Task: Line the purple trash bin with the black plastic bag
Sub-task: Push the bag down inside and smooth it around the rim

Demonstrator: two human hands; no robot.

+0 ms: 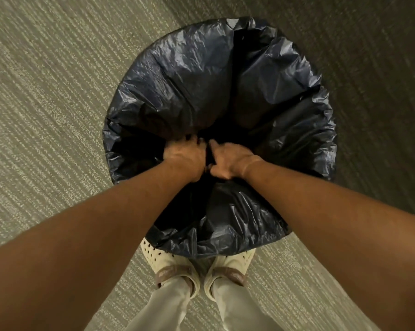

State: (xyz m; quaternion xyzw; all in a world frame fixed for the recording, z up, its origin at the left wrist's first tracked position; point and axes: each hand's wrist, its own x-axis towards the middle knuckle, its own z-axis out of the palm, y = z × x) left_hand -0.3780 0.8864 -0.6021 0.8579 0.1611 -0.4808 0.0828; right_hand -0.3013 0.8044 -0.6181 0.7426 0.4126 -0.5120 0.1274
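The black plastic bag (192, 75) lies spread in a wide round shape directly below me, its crinkled edge folded outward all around. It covers the purple trash bin completely, so no purple shows. My left hand (185, 156) and my right hand (228, 161) sit side by side down inside the bag's mouth, near its middle. Both hands have their fingers curled into the black plastic. The fingertips are hidden in the dark folds.
Grey-green ribbed carpet (46, 103) surrounds the bin on every side. My two feet in cream perforated clogs (163, 259) stand right against the near edge of the bag, with pale trousers above them.
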